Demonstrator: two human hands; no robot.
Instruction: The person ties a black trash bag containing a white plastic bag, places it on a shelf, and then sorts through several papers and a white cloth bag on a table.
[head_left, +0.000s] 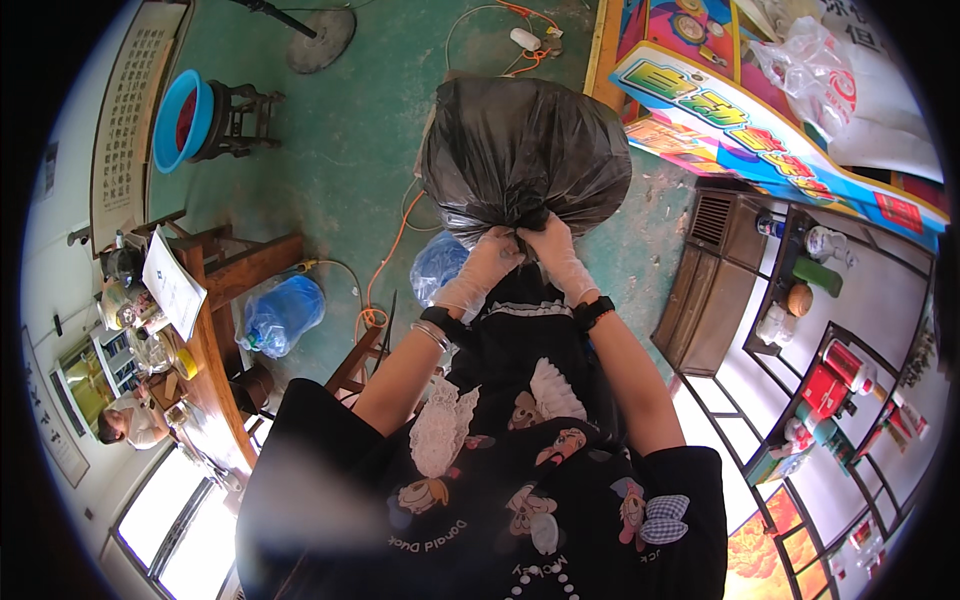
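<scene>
A full black plastic bag bulges in front of me, its gathered neck towards my body. My left hand, in a thin clear glove, pinches the gathered plastic from the left. From the right my right hand, gloved the same way, grips the bunched neck close to a dark knot-like lump. The fingers of both hands almost meet at the neck. Whether the neck is tied cannot be told. What lies inside the bag is hidden by the dark plastic.
Large blue water bottles lie on the green floor, where an orange cord also runs. A wooden table is at left, with a person beyond. At right stand a printed sign board and a wooden cabinet.
</scene>
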